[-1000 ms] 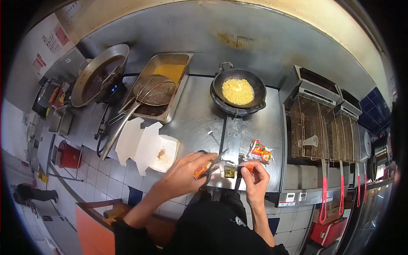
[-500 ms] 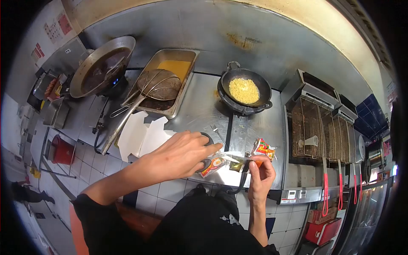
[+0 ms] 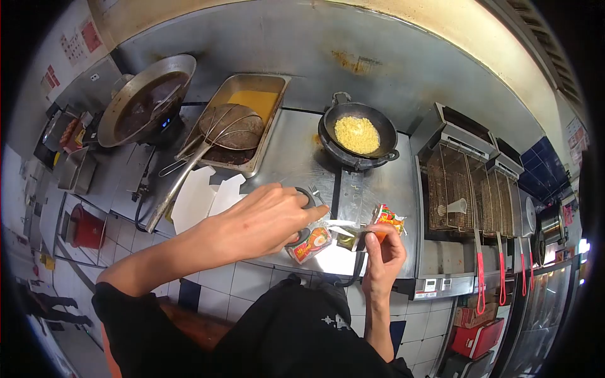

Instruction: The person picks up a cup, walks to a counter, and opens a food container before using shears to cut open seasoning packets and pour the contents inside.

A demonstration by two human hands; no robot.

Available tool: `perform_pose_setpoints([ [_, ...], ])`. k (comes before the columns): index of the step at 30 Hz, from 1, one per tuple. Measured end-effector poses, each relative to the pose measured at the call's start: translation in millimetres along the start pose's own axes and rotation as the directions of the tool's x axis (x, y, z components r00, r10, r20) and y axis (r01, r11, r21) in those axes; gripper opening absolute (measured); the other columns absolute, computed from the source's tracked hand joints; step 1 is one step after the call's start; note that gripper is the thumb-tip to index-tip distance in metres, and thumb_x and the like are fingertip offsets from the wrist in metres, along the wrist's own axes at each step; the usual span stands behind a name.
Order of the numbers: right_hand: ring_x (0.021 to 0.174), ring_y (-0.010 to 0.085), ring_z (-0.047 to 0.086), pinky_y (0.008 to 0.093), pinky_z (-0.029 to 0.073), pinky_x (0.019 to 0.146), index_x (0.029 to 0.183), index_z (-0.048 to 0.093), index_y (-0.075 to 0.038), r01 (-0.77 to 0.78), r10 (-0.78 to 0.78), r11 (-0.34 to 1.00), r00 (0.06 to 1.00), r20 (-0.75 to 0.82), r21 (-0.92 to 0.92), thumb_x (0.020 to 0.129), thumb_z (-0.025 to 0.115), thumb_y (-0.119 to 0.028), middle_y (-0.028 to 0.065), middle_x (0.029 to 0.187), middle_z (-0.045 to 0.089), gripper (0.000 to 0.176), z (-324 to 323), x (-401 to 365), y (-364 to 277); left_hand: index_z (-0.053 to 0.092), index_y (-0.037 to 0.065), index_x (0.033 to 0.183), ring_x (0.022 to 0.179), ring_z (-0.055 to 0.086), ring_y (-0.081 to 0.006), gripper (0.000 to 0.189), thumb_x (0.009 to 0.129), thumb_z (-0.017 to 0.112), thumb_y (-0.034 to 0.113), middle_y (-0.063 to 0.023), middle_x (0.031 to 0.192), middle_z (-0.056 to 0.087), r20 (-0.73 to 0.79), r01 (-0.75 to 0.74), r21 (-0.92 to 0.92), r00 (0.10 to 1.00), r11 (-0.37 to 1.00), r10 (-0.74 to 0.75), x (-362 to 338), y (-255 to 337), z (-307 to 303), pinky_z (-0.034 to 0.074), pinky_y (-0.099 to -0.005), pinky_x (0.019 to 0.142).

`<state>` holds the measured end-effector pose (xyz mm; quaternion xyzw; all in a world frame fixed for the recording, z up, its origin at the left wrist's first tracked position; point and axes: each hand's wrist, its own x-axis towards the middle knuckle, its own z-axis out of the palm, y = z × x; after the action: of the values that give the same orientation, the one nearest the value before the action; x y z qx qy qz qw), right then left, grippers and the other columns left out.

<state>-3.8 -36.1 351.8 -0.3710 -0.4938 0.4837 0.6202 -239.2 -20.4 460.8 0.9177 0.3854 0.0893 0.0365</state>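
Note:
My left hand (image 3: 268, 217) is closed around the dark handles of a pair of scissors (image 3: 305, 234), whose blades point right. Pinched in my right hand (image 3: 384, 258) are small seasoning sachets (image 3: 346, 241), one of them with a greenish part showing. The blades are at the upper edge of the sachets; whether they touch cannot be seen clearly. An instant noodle wrapper (image 3: 311, 244) with a picture of food lies just below the scissors. Another colourful noodle wrapper (image 3: 389, 218) rests behind my right hand. A fork (image 3: 316, 192) lies partly hidden beyond the scissors.
A black wok (image 3: 328, 135) with yellow noodles (image 3: 357, 135) sits on the steel counter (image 3: 290, 148). An open white carton (image 3: 195, 198), a steel tray (image 3: 275, 107) with a strainer (image 3: 232, 128) across it, and a large pan of dark liquid (image 3: 110, 120) stand left. Fryer baskets (image 3: 450, 183) are right.
The view has shifted slightly. The scissor blades look more open beside the sachets, and the noodle wrapper under them shows more fully. Both hands keep their hold.

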Motion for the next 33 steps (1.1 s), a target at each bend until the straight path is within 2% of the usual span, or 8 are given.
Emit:
perform_pose_setpoints([
  [5, 0.089, 0.0075, 0.053, 0.022, 0.041, 0.078, 0.101, 0.063, 0.001, 0.005, -0.005, 1.0, 1.0, -0.03, 0.021, 0.09, 0.063, 0.0, 0.0032, 0.097, 0.06, 0.011, 2.3, 2.1, -0.8, 0.061, 0.0, 0.122, 0.068, 0.068, -0.0341, 0.049, 0.073, 0.069, 0.001, -0.0173, 0.076, 0.068, 0.157, 0.07, -0.057, 0.986, 0.996, -0.061, 1.5, 2.1, -6.5, 0.054, -0.0413, 0.06],
  [18, 0.087, 0.0078, 0.049, 0.0224, 0.04, 0.077, 0.098, 0.055, -0.001, -0.001, 0.001, 1.0, 1.0, -0.006, 0.004, 0.09, 0.059, 0.002, 0.003, 0.096, 0.056, 0.009, 10.6, -1.0, 8.8, 0.059, 0.007, 0.129, 0.072, 0.065, -0.0305, 0.057, 0.072, 0.069, 0.008, -0.0118, 0.083, 0.065, 0.034, 0.03, -0.055, 0.999, 0.998, -0.028, 3.6, -3.2, 12.6, 0.053, -0.0401, 0.06],
  [20, 0.087, 0.0077, 0.049, 0.0215, 0.04, 0.077, 0.098, 0.056, -0.001, -0.011, 0.011, 1.0, 1.0, -0.012, 0.001, 0.09, 0.059, 0.001, 0.0029, 0.096, 0.056, 0.008, 11.3, 0.5, 8.5, 0.059, 0.007, 0.128, 0.079, 0.065, -0.031, 0.057, 0.073, 0.069, 0.009, -0.0144, 0.09, 0.066, 0.22, 0.128, -0.075, 0.97, 0.989, -0.109, 6.7, -2.1, 5.3, 0.054, -0.0396, 0.067],
  [24, 0.088, 0.0077, 0.05, 0.0212, 0.04, 0.078, 0.098, 0.057, 0.0, 0.019, -0.019, 1.0, 1.0, 0.001, -0.015, 0.09, 0.059, 0.004, 0.003, 0.095, 0.056, 0.009, 10.3, 3.2, 17.2, 0.058, 0.007, 0.129, 0.082, 0.065, -0.0303, 0.057, 0.073, 0.069, 0.008, -0.0165, 0.099, 0.067, 0.304, 0.158, -0.058, 0.943, 0.986, -0.133, 7.2, -4.2, 6.7, 0.054, -0.0389, 0.07],
  [26, 0.088, 0.0079, 0.05, 0.0213, 0.041, 0.079, 0.098, 0.057, 0.001, 0.006, -0.006, 1.0, 1.0, 0.014, -0.017, 0.09, 0.058, 0.005, 0.003, 0.095, 0.056, 0.009, 13.9, 3.5, 17.6, 0.058, 0.008, 0.13, 0.079, 0.066, -0.0292, 0.059, 0.073, 0.07, 0.009, -0.016, 0.105, 0.067, -0.057, 0.005, 0.046, 0.998, 0.999, -0.002, 2.8, -6.9, 19.5, 0.055, -0.0382, 0.067],
  [27, 0.088, 0.008, 0.05, 0.0217, 0.041, 0.079, 0.098, 0.057, 0.001, 0.009, -0.008, 0.999, 1.0, 0.023, -0.038, 0.09, 0.058, 0.007, 0.003, 0.095, 0.056, 0.01, 16.6, 3.1, 17.7, 0.058, 0.008, 0.13, 0.079, 0.066, -0.0292, 0.059, 0.073, 0.07, 0.009, -0.016, 0.105, 0.067, -0.058, 0.009, 0.048, 0.998, 0.999, -0.006, 3.4, -7.2, 21.4, 0.055, -0.0382, 0.067],
  [29, 0.089, 0.0082, 0.051, 0.022, 0.041, 0.08, 0.099, 0.058, 0.002, 0.013, -0.011, 0.998, 0.999, 0.037, -0.056, 0.089, 0.058, 0.008, 0.0029, 0.095, 0.056, 0.011, 18.6, 3.8, 17.9, 0.059, 0.002, 0.126, 0.073, 0.067, -0.0313, 0.053, 0.074, 0.071, 0.006, -0.0136, 0.077, 0.065, -0.079, -0.017, 0.042, 0.997, 0.999, 0.021, 6.4, -7.0, 22.7, 0.053, -0.0404, 0.065],
  [33, 0.088, 0.0077, 0.052, 0.0217, 0.042, 0.08, 0.1, 0.058, 0.003, -0.03, 0.031, 0.999, 0.999, 0.026, -0.02, 0.089, 0.059, 0.008, 0.0029, 0.096, 0.056, 0.012, 15.3, 5.7, 20.3, 0.058, 0.001, 0.126, 0.076, 0.067, -0.0317, 0.056, 0.071, 0.072, 0.005, -0.0146, 0.081, 0.066, 0.102, 0.049, 0.001, 0.994, 0.999, -0.049, 7.4, -7.5, 15.6, 0.053, -0.0407, 0.066],
])
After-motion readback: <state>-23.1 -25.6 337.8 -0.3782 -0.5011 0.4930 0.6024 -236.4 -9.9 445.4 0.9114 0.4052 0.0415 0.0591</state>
